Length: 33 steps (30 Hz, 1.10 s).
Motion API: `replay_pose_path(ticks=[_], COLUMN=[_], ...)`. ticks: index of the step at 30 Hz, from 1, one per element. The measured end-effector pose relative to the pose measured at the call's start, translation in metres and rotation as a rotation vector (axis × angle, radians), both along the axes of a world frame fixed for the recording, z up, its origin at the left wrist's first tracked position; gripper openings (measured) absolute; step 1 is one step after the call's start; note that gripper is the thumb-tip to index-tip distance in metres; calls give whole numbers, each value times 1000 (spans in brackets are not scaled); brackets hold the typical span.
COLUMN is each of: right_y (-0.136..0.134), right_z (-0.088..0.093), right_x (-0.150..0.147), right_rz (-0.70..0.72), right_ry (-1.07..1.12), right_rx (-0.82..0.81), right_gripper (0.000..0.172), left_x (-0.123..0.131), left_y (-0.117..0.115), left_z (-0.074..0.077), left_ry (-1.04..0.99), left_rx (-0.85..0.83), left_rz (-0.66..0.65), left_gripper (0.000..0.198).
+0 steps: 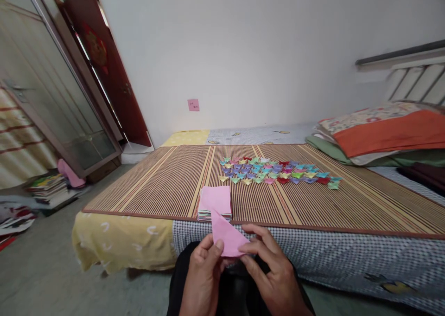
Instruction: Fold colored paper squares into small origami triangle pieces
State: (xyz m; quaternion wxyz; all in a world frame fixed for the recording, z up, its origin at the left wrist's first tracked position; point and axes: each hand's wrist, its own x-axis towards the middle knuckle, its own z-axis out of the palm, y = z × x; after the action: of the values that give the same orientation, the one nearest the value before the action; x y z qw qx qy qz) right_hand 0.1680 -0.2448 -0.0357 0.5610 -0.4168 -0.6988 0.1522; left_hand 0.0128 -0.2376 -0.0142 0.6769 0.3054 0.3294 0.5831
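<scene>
Our left hand [206, 266] and right hand [271, 262] pinch a pink paper triangle [226, 238]. Multicoloured folded papers [277, 168] look done at one o'clock; pink-topped square sheets [220, 197] remain at twelve.

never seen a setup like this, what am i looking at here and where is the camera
There is no machine here, just a person's two bare hands. The single picture comes from a camera worn on their head, looking forward and down, so you see roughly what they see.

The left hand and right hand hold a pink paper triangle between them, above the person's lap. In front is a striped mat. On its near edge sits a stack of square paper, pink on top. Beyond it, to the right, small folded paper pieces in many colours lie in rows.
</scene>
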Motion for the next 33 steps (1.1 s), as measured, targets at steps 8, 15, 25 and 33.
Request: replay_pose_path(ticks=[8,15,25,33], right_y=[2,3,3,20], right_z=[2,1,23,43], right_x=[-8,-8,11,-12], right_rz=[29,90,232,361], right_ry=[275,321,366,456], right_rx=[-323,-325,-452,-560], right_gripper=[23,23,36,39], left_x=[4,3,-13,-3], left_y=[-5,-3,3,-3], left_z=[-1,-6,-9,-6], left_ry=[69,150,-156,-121], left_rx=[-33,17,-185,-96], left_rz=[52,28,-22,-214], left_gripper=[33,35,38,30])
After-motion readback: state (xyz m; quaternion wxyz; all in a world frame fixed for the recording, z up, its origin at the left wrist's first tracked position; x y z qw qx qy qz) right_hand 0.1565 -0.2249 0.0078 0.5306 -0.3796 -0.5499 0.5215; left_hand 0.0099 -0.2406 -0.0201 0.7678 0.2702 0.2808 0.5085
